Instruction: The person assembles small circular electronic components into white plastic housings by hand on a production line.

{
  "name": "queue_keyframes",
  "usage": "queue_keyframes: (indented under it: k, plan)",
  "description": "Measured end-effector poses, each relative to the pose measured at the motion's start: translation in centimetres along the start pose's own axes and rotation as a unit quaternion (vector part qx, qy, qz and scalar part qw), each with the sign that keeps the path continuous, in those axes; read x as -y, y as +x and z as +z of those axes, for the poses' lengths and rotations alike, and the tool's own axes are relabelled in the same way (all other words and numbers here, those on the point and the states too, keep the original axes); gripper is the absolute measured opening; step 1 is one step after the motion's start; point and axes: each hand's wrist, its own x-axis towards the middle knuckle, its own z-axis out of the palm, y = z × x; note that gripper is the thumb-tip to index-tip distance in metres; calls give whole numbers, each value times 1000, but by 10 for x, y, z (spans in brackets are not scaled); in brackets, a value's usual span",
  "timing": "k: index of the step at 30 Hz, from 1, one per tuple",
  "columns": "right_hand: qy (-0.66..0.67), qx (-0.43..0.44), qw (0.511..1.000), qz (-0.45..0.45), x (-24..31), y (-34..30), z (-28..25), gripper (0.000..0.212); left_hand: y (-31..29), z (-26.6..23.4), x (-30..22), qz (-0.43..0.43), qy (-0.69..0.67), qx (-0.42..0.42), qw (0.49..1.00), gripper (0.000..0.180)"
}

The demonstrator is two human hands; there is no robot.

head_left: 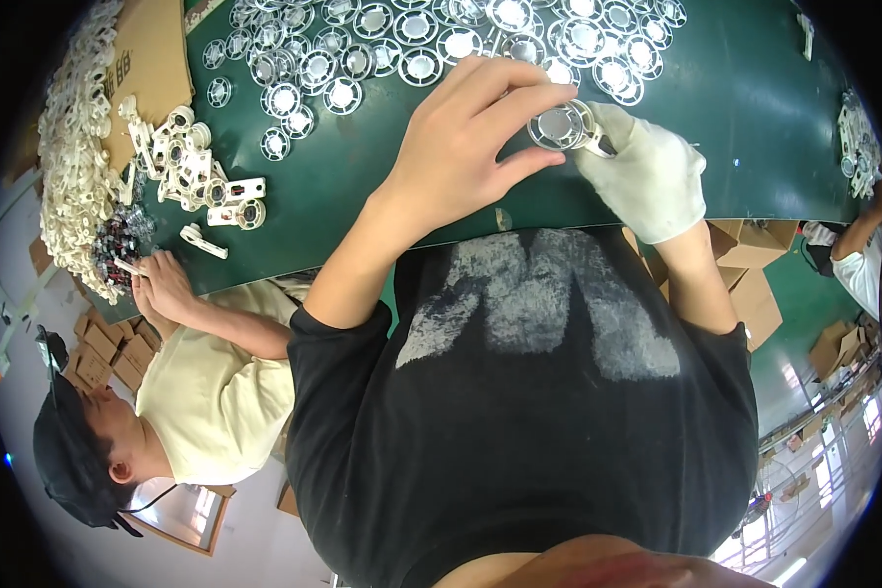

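White-gloved, your right hand (647, 174) grips silver-faced part (562, 125); left hand (461, 137) around it, hold unclear. Silver discs (317, 69) twelve o'clock, white pieces (194, 167) ten.

The person wears a black short-sleeved T-shirt (519, 441) with a round neckline (461, 551). Across its front runs a large block print (529, 294) in greyish white, made of broad, thick shapes with slanting dark gaps between them; the print is patchy and worn, with black fabric showing through. The left sleeve (333, 367) and right sleeve (725, 377) are plain black and loose, leaving both forearms bare. The left hand (461, 132) is uncovered, while the right hand (647, 176) wears a creased off-white glove reaching to the wrist.
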Motion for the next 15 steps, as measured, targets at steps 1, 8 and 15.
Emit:
queue_keyframes:
  k: [1,8,15]
  plan:
    - [-19,-18,999,-27,2,1,1,24,0,0,1,-1,5,-2,1000,56]
    - [-38,-78,993,-77,9,2,2,17,-1,-3,-1,14,11,-32,999,54]
    - [-76,-111,987,-91,8,2,10,18,-1,2,-3,-14,12,-6,1000,51]
